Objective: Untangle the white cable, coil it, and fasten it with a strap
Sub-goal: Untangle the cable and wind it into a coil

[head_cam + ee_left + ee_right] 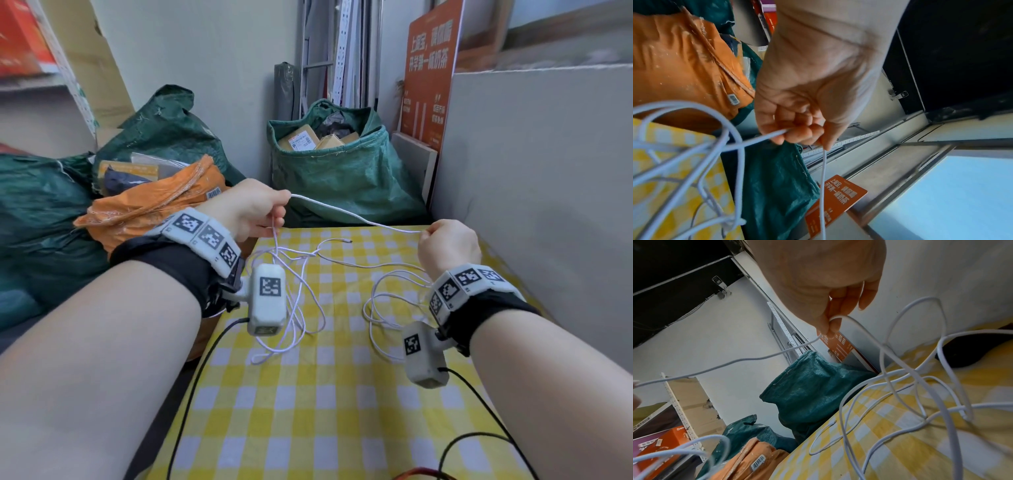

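Cable (356, 214) stretched between hands (both pinching), rest tangled below.

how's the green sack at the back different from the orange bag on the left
The green sack stands upright behind the checked table with its mouth open, showing cardboard parcels inside. The orange bag lies slumped left of the table, crumpled, its contents not visible. The green sack looks bulkier and sits farther away; the orange bag is right beside the left hand. Both appear to be woven plastic sacks.
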